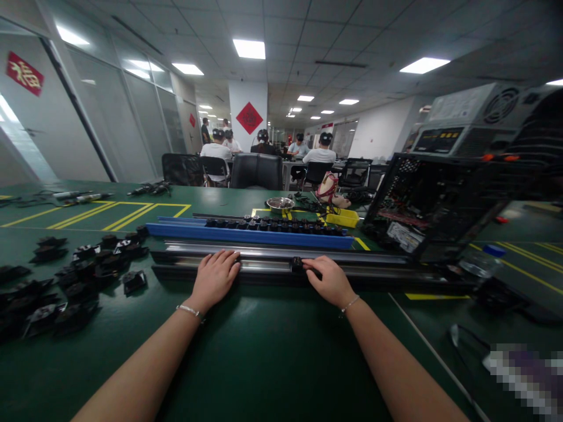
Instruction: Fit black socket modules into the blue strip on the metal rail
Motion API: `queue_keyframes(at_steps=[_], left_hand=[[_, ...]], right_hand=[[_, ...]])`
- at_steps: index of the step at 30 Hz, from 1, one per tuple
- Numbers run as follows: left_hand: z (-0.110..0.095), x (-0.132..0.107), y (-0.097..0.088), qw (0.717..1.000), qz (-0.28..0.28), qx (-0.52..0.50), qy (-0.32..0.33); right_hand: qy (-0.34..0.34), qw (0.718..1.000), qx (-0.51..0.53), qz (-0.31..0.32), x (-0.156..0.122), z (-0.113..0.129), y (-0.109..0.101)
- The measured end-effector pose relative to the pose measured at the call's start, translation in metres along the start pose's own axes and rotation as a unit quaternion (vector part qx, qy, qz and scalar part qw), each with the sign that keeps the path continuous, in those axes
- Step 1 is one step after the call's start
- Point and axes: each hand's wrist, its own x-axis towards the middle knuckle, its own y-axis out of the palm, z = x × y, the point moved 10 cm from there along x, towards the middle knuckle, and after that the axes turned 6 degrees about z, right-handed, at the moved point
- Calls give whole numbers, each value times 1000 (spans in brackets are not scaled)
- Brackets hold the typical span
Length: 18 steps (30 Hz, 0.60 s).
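Across the green table lies a long black rail (264, 265) with a shiny metal channel. My left hand (217, 275) rests on it with fingers laid flat over the edge. Further right, my right hand (328, 280) grips a small black block (297, 264) seated in the channel, thumb and fingers at its right side. Behind the rail runs a blue rail (246, 233), with a row of black pieces (272, 224) along it. To the left of my left hand, several loose black parts (83, 275) lie in a pile.
An open computer case (422, 205) stands on the right, a power supply (479, 105) on top. A metal bowl (280, 203) and a yellow tray (343, 218) sit behind the rails. A clear container (479, 264) with a blue cap is at the right. People sit at tables beyond.
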Motion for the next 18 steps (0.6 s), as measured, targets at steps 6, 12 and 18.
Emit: queue_keyframes(at_steps=[6,12,18], left_hand=[[0,0,0,1000,1,6,0],[-1,-1,0,1000,4,15,5],[-2,-2,0,1000,-8,19,6]], right_hand=[[-9,999,8,30,2,10,11],[-21,997,4,70,3,22,24],[-26,996,-2,88,3,30,28]])
